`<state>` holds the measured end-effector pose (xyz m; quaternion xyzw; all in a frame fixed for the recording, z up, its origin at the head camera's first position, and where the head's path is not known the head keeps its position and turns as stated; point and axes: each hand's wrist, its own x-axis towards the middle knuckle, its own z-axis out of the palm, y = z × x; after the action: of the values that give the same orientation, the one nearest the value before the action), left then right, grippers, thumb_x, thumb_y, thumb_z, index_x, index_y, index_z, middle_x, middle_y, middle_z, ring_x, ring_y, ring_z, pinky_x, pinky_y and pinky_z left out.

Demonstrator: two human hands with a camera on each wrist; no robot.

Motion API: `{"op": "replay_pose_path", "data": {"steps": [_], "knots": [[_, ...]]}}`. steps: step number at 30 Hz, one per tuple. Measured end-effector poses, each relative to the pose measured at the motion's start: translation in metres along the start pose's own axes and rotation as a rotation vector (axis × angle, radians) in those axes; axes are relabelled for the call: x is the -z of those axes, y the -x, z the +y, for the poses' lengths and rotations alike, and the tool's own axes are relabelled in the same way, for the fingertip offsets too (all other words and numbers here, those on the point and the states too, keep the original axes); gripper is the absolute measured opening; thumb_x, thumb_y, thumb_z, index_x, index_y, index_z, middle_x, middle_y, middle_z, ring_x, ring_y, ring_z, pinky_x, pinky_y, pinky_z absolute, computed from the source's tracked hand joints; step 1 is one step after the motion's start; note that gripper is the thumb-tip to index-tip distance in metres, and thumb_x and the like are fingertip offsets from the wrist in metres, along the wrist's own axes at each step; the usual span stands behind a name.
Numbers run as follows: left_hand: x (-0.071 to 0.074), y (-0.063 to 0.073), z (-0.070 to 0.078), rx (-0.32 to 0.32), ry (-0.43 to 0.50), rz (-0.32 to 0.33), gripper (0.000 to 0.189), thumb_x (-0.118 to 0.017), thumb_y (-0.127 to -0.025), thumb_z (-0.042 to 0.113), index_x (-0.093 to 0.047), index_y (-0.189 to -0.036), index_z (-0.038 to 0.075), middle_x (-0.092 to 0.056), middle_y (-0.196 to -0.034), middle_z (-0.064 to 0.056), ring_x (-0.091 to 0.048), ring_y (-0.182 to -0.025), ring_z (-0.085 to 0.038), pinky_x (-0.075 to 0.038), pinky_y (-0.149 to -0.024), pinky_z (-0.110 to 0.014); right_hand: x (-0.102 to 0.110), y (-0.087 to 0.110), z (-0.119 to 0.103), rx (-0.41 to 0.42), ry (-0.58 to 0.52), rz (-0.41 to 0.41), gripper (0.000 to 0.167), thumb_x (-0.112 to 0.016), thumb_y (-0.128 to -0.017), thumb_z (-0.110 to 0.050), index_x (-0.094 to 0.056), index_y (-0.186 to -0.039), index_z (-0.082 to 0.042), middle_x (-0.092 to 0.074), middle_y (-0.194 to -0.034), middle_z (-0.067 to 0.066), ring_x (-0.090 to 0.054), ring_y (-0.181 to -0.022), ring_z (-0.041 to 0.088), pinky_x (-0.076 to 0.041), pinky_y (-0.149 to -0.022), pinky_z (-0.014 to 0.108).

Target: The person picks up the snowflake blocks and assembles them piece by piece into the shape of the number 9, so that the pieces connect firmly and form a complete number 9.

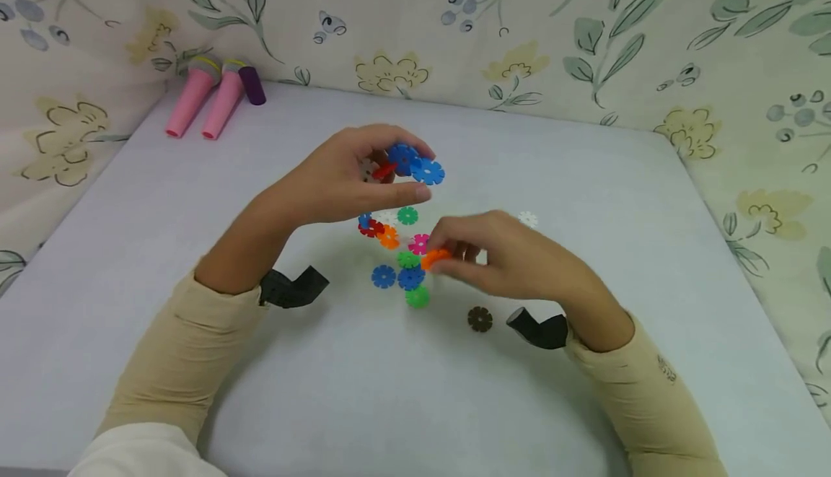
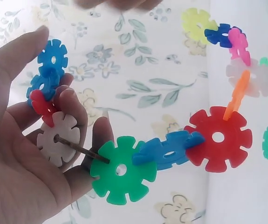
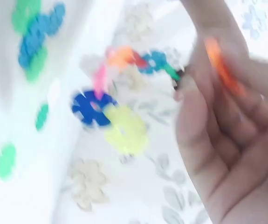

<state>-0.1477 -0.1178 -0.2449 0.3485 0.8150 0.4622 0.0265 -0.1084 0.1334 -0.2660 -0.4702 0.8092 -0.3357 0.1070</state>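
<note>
My left hand (image 1: 340,177) holds a chain of notched plastic discs, its fingers and thumb curved about one end above the table. Two blue discs (image 1: 427,171) show past its fingertips. In the left wrist view a white disc (image 2: 64,135) and a red disc (image 2: 41,106) lie against the fingers. From there the chain hangs out through a green disc (image 2: 124,184) and a larger red disc (image 2: 203,149) to a yellow disc (image 2: 196,25). Lower and to the right, my right hand (image 1: 513,260) pinches an orange disc (image 1: 433,258) between thumb and fingers, blurred in the right wrist view.
Several loose discs lie below the hands, among them a blue one (image 1: 383,276) and a light green one (image 1: 418,296). Nearer my right wrist is a brown disc (image 1: 480,319); a white disc (image 1: 528,219) lies beyond. Pink microphones (image 1: 223,105) and a purple cylinder (image 1: 253,86) occupy the back left.
</note>
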Motion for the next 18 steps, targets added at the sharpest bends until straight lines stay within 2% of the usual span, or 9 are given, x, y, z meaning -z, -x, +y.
{"op": "replay_pose_path", "data": {"steps": [3, 6, 12, 18], "knots": [[-0.004, -0.001, 0.001, -0.006, 0.003, -0.008, 0.038, -0.077, -0.090, 0.022, -0.066, -0.125, 0.012, -0.063, -0.107, -0.001, -0.058, -0.089, -0.018, -0.053, -0.072, -0.036, 0.011, 0.005, -0.002, 0.025, 0.069, 0.251, 0.012, -0.073, -0.091, -0.002, -0.069, -0.100, -0.007, -0.066, -0.088, -0.007, -0.059, -0.075, 0.006, -0.054, -0.067, 0.027], [-0.007, -0.001, 0.001, 0.003, 0.009, -0.014, 0.038, -0.078, -0.090, 0.023, -0.066, -0.125, 0.012, -0.063, -0.105, 0.000, -0.058, -0.089, -0.018, -0.054, -0.071, -0.036, 0.016, 0.007, -0.002, -0.002, 0.105, 0.390, 0.008, -0.072, -0.091, 0.000, -0.069, -0.097, -0.005, -0.066, -0.084, -0.006, -0.060, -0.069, 0.005, -0.053, -0.063, 0.025], [-0.014, -0.002, 0.002, 0.007, 0.027, -0.024, 0.036, -0.078, -0.090, 0.023, -0.067, -0.123, 0.012, -0.063, -0.101, 0.000, -0.058, -0.085, -0.019, -0.052, -0.068, -0.037, 0.016, 0.007, -0.001, -0.007, 0.145, 0.453, 0.007, -0.072, -0.091, 0.000, -0.071, -0.098, -0.003, -0.067, -0.085, -0.005, -0.060, -0.069, 0.005, -0.051, -0.064, 0.022], [-0.018, -0.003, 0.004, -0.008, 0.015, -0.020, 0.038, -0.077, -0.091, 0.021, -0.068, -0.126, 0.011, -0.063, -0.108, -0.002, -0.057, -0.089, -0.019, -0.052, -0.072, -0.036, 0.016, 0.008, -0.001, -0.011, 0.152, 0.513, 0.009, -0.072, -0.090, 0.001, -0.072, -0.099, -0.002, -0.065, -0.081, -0.002, -0.057, -0.066, 0.010, -0.048, -0.062, 0.022]]}}
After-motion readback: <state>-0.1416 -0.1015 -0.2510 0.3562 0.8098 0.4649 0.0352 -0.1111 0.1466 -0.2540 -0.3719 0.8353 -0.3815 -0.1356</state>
